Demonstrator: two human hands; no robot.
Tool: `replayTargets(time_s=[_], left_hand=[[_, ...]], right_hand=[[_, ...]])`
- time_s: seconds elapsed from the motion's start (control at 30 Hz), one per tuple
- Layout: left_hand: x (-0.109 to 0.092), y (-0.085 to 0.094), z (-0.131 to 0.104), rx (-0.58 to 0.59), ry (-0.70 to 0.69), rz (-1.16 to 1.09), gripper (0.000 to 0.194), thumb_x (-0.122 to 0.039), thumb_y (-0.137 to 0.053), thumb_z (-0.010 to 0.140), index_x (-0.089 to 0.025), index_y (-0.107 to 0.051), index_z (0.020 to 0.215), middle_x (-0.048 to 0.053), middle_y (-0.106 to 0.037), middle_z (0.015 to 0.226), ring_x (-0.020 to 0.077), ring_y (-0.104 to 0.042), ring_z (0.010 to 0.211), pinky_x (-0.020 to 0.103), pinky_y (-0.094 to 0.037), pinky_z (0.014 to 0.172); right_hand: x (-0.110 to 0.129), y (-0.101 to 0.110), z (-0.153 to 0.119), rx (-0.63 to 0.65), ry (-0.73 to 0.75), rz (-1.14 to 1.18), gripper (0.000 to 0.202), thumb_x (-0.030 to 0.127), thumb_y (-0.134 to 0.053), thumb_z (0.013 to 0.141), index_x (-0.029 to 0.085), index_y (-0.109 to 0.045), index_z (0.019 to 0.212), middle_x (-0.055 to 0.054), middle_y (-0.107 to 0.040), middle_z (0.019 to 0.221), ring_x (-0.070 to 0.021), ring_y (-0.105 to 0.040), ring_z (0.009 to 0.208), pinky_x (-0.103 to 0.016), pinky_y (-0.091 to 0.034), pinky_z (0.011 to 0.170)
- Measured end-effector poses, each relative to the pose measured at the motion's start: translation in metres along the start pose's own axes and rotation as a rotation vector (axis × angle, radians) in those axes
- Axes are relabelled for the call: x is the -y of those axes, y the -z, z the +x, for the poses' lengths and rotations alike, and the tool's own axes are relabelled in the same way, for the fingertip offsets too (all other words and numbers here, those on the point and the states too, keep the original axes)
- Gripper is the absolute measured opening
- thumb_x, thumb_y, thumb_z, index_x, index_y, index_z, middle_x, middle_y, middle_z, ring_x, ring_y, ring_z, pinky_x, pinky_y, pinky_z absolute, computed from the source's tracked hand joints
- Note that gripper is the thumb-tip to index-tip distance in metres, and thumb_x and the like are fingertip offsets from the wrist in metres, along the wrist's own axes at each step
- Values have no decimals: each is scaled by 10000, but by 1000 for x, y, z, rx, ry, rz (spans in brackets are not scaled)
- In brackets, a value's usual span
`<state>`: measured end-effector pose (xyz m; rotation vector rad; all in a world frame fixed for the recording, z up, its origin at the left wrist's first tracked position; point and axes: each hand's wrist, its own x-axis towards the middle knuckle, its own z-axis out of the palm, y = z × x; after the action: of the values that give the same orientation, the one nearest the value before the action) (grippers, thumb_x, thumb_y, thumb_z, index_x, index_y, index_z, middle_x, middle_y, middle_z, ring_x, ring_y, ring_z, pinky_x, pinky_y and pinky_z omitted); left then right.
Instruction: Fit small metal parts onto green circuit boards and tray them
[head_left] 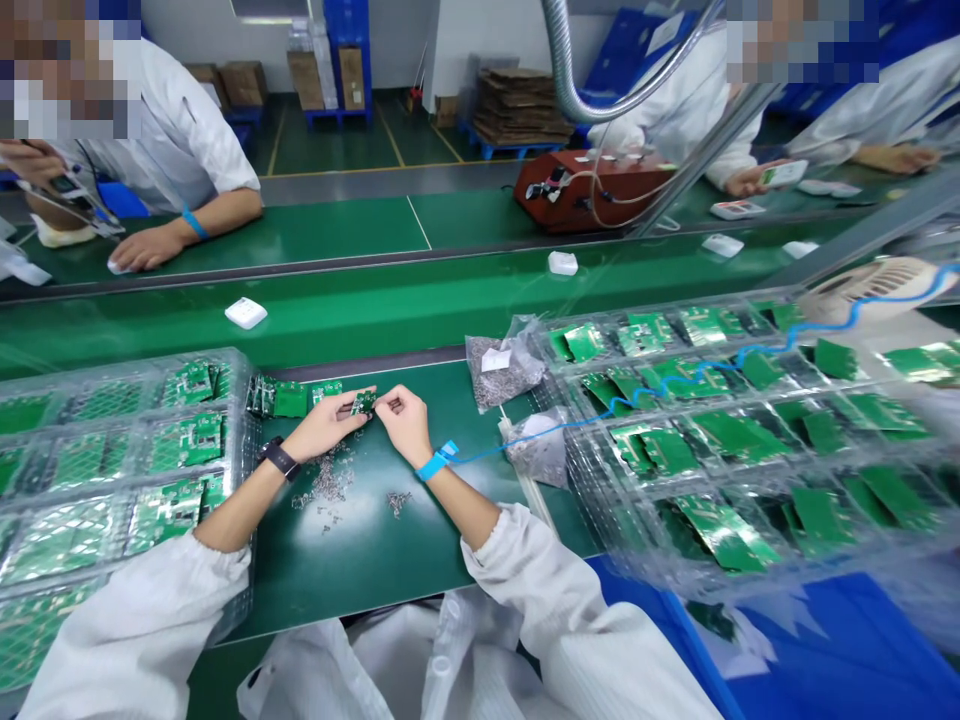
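My left hand point(328, 424), with a dark band on its wrist, holds a small green circuit board point(364, 402) between thumb and fingers. Close against the board's right side is my right hand point(403, 420), its fingertips pinched together; whatever they grip is too small to make out. A blue strap point(436, 461) with a coiled cord circles my right wrist. Small metal parts point(330, 482) lie scattered below my hands, and a smaller pile point(398, 502) sits to their right. More green boards point(289, 399) stand in a row just beyond my left hand.
Clear trays point(244, 440) of boards stand at left, and stacked trays point(600, 520) at right. Two bags of small parts point(501, 372) lie beside the right trays. White housings point(246, 313) rest on the green belt point(390, 300). Other people in white sit across it. A metal hose point(559, 60) hangs overhead.
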<state>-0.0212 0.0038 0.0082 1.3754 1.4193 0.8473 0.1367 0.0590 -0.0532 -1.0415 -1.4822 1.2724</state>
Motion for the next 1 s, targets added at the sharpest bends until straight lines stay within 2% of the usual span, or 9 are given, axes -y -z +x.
replayTargets(time_s=[0.3,0.63,0.73,0.83,0.9,1.0], left_hand=[[-3,-6,0,47,27,-101,646,-462,-752,819,-212,-623,1400,87,-623,1453,299,-540,1387,499,-405,1188],[0,-7,2,51,2,-74,598,-459,-749,819,-210,-646,1353,86,-643,1426,302,-569,1353,489,-422,1176],[0,-3,6,8,-29,-15,589,-421,-725,831,-210,-610,1369,88,-638,1419,289,-613,1288,453,-466,1133],[2,0,10,-57,-37,71,522,-386,-696,837,-193,-612,1315,91,-716,1240,264,-694,1102,452,-503,1073],[2,2,10,-88,-9,92,456,-370,-676,844,-190,-616,1259,78,-747,1107,243,-720,967,452,-526,1026],[1,1,9,-124,36,42,391,-362,-672,841,-193,-609,1188,74,-750,1041,222,-726,863,433,-564,935]], right_hand=[[-3,6,1,-6,-23,84,111,288,-613,780,214,-593,700,2,-674,675,-160,-625,651,-284,-520,666],[-6,7,0,5,6,23,163,330,-609,855,218,-587,739,-3,-688,726,-160,-644,685,-282,-522,676],[-5,7,2,70,39,58,196,379,-616,893,216,-608,784,-3,-704,755,-159,-666,716,-286,-537,726],[2,14,0,169,49,67,201,401,-617,916,213,-649,855,-12,-727,819,-160,-685,767,-284,-541,761],[8,27,-8,240,39,3,199,401,-613,926,215,-678,901,-13,-731,853,-155,-675,779,-272,-531,747],[14,59,-31,399,30,-138,179,383,-648,910,216,-712,912,8,-695,784,-136,-617,686,-251,-496,660]])
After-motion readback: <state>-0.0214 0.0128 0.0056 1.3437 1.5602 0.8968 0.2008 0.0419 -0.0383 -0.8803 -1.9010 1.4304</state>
